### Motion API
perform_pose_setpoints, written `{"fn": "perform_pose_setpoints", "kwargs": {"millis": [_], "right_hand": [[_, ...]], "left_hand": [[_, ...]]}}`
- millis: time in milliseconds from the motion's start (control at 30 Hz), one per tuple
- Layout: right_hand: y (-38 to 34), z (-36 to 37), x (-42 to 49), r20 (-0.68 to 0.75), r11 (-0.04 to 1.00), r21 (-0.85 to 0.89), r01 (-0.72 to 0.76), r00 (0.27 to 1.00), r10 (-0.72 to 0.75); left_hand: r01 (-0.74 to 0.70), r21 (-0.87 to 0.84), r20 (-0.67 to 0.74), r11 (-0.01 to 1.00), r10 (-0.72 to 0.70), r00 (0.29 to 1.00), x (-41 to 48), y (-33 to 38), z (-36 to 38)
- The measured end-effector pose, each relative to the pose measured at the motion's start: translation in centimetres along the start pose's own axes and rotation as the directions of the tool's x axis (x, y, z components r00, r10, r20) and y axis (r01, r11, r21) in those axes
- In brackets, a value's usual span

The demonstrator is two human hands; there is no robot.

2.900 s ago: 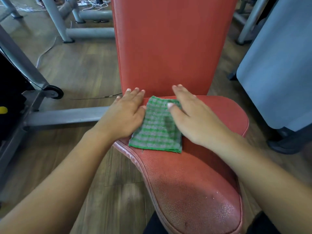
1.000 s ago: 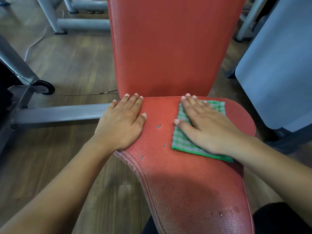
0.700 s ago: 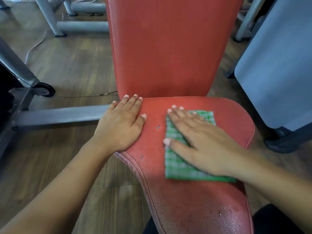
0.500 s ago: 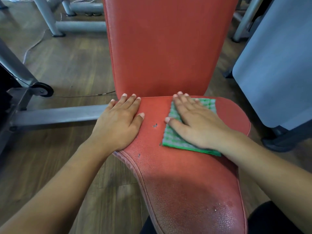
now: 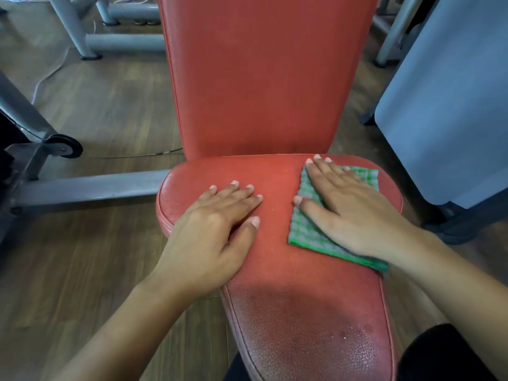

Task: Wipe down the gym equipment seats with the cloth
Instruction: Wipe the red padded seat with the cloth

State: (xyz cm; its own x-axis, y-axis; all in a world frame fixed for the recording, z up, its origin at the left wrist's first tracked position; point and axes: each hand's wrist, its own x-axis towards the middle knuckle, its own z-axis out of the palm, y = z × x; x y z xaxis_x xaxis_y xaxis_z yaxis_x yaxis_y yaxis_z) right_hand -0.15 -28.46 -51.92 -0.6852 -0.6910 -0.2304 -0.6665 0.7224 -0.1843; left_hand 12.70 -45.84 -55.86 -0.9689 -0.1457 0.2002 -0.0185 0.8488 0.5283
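Legible text, labels, brands, numbers, signs: none can be read on any surface in the head view.

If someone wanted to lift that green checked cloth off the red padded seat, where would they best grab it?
The green checked cloth lies flat on the red padded seat, and the right hand presses flat over most of it. Mainly its near-left corner and left edge lie bare, so that corner, pinched from the left, is probably best.
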Motion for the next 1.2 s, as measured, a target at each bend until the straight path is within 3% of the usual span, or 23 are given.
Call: {"fn": "perform_pose_setpoints", "kwargs": {"millis": [267, 500, 633, 767, 1000, 1133, 1200], "right_hand": [[-0.7, 0.7, -1.9, 0.005, 0.981, 0.022, 0.192, 0.981, -0.192], [2.2, -0.3, 1.8, -0.006, 0.998, -0.049, -0.035, 0.999, 0.035], [0.8, 0.5, 1.7, -0.021, 0.998, -0.048, 0.028, 0.999, -0.029], [0.4, 0.7, -1.3, -0.012, 0.993, 0.000, 0.121, 0.993, -0.121], [4.0, -0.6, 2.6, -0.052, 0.992, -0.069, -0.110, 0.993, 0.106], [1.7, 0.6, 1.6, -0.043, 0.994, -0.061, 0.091, 0.995, -0.094], [1.6, 0.9, 0.0, -0.064, 0.992, -0.038, 0.123, 0.990, -0.125]], "left_hand": [[-0.014, -0.006, -0.033, 1.000, 0.014, 0.999, 0.1, -0.3, 0.1], [-0.007, 0.062, 0.057, 0.998, 0.004, 0.998, 0.3, 0.0, -0.2], [-0.007, 0.193, 0.158, 0.981, -0.024, 0.987, 0.7, 0.4, -0.4], [0.016, 0.192, 0.159, 0.981, -0.047, 0.986, 0.8, 0.6, -0.4], [0.029, 0.218, 0.183, 0.975, -0.070, 0.981, 0.8, 0.8, -0.5], [0.026, 0.222, 0.189, 0.975, -0.069, 0.979, 0.9, 0.8, -0.5], [0.027, 0.219, 0.192, 0.975, -0.070, 0.979, 0.9, 0.8, -0.5]]}}
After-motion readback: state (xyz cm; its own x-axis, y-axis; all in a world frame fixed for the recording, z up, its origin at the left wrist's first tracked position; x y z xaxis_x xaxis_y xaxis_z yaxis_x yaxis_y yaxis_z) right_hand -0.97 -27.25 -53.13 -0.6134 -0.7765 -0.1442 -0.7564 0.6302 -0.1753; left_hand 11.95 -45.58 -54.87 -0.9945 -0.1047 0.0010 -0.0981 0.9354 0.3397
